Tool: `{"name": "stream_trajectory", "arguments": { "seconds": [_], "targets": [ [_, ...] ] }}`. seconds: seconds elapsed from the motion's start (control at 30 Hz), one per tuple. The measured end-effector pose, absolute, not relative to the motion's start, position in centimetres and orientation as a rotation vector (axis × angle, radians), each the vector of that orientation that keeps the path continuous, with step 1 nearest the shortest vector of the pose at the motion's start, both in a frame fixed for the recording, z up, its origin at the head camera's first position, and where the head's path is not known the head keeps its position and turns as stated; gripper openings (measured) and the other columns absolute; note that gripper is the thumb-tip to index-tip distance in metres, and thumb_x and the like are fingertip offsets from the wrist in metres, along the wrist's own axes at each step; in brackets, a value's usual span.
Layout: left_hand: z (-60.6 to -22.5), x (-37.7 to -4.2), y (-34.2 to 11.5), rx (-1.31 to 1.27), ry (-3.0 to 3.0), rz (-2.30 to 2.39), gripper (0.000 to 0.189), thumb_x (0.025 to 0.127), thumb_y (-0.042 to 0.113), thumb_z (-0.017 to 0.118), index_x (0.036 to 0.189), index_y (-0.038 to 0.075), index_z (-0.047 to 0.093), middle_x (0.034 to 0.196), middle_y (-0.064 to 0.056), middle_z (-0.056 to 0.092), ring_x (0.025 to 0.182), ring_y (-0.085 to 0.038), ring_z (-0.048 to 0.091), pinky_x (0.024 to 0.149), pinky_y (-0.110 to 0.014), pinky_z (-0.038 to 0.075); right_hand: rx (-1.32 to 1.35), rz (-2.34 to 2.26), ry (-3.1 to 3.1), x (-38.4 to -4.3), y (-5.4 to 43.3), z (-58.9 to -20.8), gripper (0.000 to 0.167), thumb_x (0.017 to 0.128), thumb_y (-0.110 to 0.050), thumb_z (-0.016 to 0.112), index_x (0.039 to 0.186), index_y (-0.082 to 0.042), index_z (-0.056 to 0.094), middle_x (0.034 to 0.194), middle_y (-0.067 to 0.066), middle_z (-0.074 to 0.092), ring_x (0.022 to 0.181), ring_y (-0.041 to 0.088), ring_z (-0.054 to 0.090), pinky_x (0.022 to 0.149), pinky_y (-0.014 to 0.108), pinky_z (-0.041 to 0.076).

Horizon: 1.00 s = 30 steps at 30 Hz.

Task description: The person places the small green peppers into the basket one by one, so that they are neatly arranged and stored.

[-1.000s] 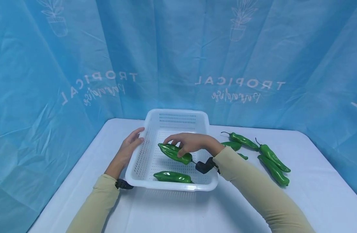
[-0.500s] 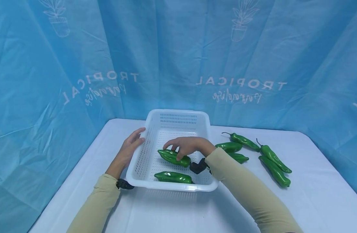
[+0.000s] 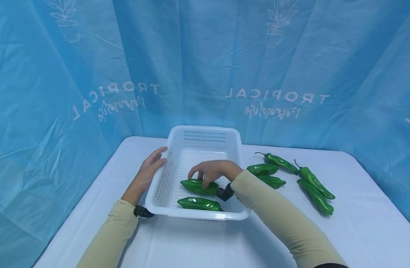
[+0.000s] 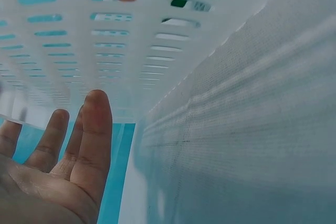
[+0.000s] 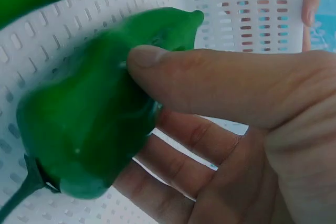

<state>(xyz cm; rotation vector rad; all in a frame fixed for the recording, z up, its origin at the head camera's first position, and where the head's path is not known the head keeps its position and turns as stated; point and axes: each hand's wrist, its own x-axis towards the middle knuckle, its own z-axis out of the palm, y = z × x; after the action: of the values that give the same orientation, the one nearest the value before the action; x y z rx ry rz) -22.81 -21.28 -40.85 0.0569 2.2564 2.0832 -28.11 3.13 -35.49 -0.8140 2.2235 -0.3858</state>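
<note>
My right hand (image 3: pixel 210 172) is inside a white plastic basket (image 3: pixel 205 215), pinching a green pepper (image 5: pixel 89 114) between thumb and fingers. In the right wrist view the thumb lies across its upper side, with fingers behind it and the stem at lower left. A second green pepper (image 3: pixel 199 203) lies along the basket's near side, parallel to the held one. My left hand (image 3: pixel 147 169) is at the basket's left wall, fingertips right at the rim. In the left wrist view its fingers (image 4: pixel 94 135) are extended beside the slotted wall.
Several more green peppers lie on the white tablecloth (image 3: pixel 292 238) right of the basket, among them a plump pepper (image 3: pixel 262 169) near its wall and a long pepper (image 3: pixel 315 197) farther right. A blue printed curtain (image 3: pixel 205 67) hangs behind the table and at both sides.
My right hand has lowered the pepper and brought it toward the near side of the basket, closer to the pepper lying there. The left hand has stayed at the left wall.
</note>
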Motion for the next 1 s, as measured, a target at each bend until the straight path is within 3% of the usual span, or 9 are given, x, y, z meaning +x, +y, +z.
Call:
{"name": "stream_trajectory", "arguments": {
  "seconds": [0.2, 0.47, 1.0],
  "targets": [
    [-40.89, -22.76, -21.19, 0.053, 2.257, 2.08, 0.058, 0.102, 0.036, 0.052, 0.155, 0.03, 0.03, 0.164, -0.005, 0.028, 0.139, -0.043, 0.045, 0.101, -0.055, 0.053, -0.811, -0.35, 2.148, -27.98, 3.16, -35.75, 0.057, 0.085, -0.005, 0.072, 0.133, -0.032, 0.059, 0.129, 0.008, 0.065, 0.111, 0.019, 0.064, 0.104, 0.044, 0.053],
    [-40.87, -22.81, -21.22, 0.06, 2.255, 2.089, 0.057, 0.102, 0.035, 0.051, 0.154, 0.029, 0.031, 0.163, -0.005, 0.029, 0.139, -0.043, 0.045, 0.101, -0.054, 0.053, -0.791, -0.384, 2.016, -27.99, 3.07, -35.88, 0.06, 0.084, 0.0, 0.068, 0.135, -0.031, 0.057, 0.122, 0.008, 0.066, 0.103, 0.018, 0.067, 0.091, 0.039, 0.06],
    [-40.95, -22.82, -21.32, 0.071, 2.274, 2.076, 0.058, 0.101, 0.036, 0.051, 0.155, 0.028, 0.03, 0.163, -0.006, 0.028, 0.139, -0.043, 0.045, 0.102, -0.055, 0.052, -0.811, -0.364, 2.012, -28.17, 3.03, -36.02, 0.059, 0.085, -0.002, 0.068, 0.136, -0.029, 0.057, 0.122, 0.009, 0.067, 0.103, 0.018, 0.068, 0.093, 0.038, 0.06]
  ]
}}
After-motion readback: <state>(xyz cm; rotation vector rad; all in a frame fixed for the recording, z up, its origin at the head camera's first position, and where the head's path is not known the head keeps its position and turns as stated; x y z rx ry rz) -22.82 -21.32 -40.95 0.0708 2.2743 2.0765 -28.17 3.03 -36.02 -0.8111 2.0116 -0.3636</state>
